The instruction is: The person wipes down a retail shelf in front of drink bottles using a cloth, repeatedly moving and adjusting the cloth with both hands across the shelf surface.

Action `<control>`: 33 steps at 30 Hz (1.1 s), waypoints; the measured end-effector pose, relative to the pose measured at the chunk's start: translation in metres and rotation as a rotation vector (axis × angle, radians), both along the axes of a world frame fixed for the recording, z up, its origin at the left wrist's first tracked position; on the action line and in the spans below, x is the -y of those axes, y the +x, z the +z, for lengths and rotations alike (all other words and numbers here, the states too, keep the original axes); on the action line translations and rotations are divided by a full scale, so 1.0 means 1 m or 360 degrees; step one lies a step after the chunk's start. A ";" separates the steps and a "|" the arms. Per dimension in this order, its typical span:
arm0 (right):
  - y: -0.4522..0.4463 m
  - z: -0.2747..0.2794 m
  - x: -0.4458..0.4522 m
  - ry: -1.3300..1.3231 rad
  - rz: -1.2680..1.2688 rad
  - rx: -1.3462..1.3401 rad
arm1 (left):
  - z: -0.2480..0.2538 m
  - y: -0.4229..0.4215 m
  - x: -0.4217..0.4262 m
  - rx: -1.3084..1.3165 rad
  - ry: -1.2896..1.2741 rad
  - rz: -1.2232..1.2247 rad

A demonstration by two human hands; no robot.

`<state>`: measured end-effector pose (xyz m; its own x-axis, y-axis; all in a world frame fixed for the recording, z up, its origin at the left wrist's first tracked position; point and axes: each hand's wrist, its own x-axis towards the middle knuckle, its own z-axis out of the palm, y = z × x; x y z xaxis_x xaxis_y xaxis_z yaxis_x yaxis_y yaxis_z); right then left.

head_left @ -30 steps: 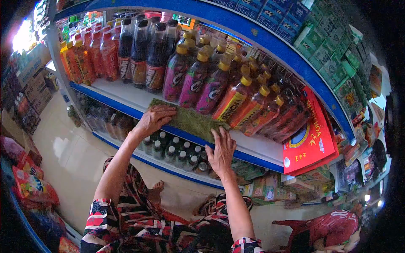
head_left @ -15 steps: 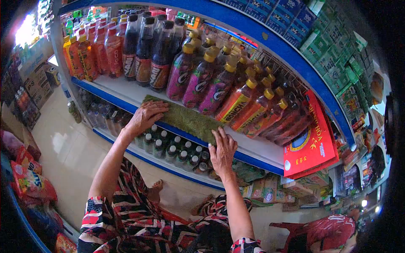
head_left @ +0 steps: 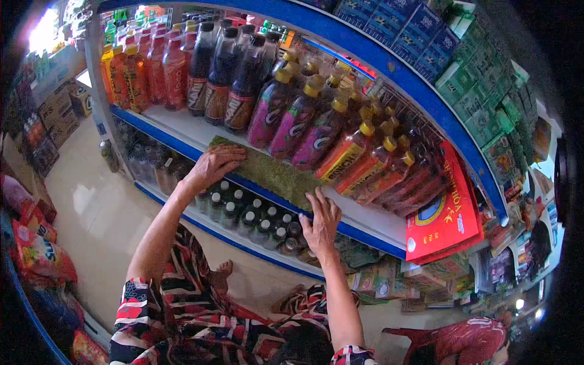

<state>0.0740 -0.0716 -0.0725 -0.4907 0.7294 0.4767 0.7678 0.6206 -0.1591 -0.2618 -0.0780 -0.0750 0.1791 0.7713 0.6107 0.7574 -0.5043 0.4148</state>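
Note:
A green cloth (head_left: 277, 175) lies spread along the front of a white shelf (head_left: 173, 123), before the rows of drink bottles. Flat on its left end rests my left hand (head_left: 213, 166), fingers stretched out. My right hand (head_left: 322, 222) is at the cloth's right end, with fingers apart and their tips touching it or the shelf edge beside it. Just behind the cloth stand purple-labelled bottles (head_left: 295, 132) with yellow caps. Dark cola bottles (head_left: 244, 88) are behind my left hand, and orange-labelled bottles (head_left: 347, 152) are behind my right.
A red box (head_left: 443, 222) stands at the shelf's right end. White-capped bottles (head_left: 249, 219) fill the shelf below. Overhead runs a blue shelf edge (head_left: 389, 64) with cartons (head_left: 420, 36) above it. A red chair (head_left: 432, 340) is at lower right; bagged goods (head_left: 45, 255) are at left.
The view has shifted and turned slightly, so the shelf and bottles sit a little differently in it. Both hands stay at the two ends of the cloth.

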 end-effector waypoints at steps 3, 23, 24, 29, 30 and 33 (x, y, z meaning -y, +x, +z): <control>-0.007 0.004 0.003 0.0074 -0.0071 0.0050 | -0.001 0.003 0.002 0.0084 -0.0028 0.0009; -0.086 0.001 -0.006 0.0029 0.0237 0.0110 | -0.017 0.052 0.009 -0.0094 0.0090 0.0462; -0.085 0.001 -0.006 0.0016 0.0240 0.0090 | -0.017 0.051 0.008 -0.0092 0.0053 0.0444; -0.082 -0.002 -0.006 -0.0009 0.0259 0.0051 | -0.017 0.050 0.010 -0.0112 0.0019 0.0438; -0.082 -0.001 -0.006 -0.0004 0.0257 0.0059 | -0.015 0.050 0.011 -0.0110 0.0009 0.0436; -0.080 -0.001 -0.004 0.0020 0.0270 0.0068 | -0.014 0.050 0.011 -0.0125 0.0018 0.0425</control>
<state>-0.0063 -0.0672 -0.0732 -0.6264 0.6284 0.4613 0.6577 0.7437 -0.1200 -0.2122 -0.0886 -0.0887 0.0175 0.7909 0.6117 0.8938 -0.2866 0.3450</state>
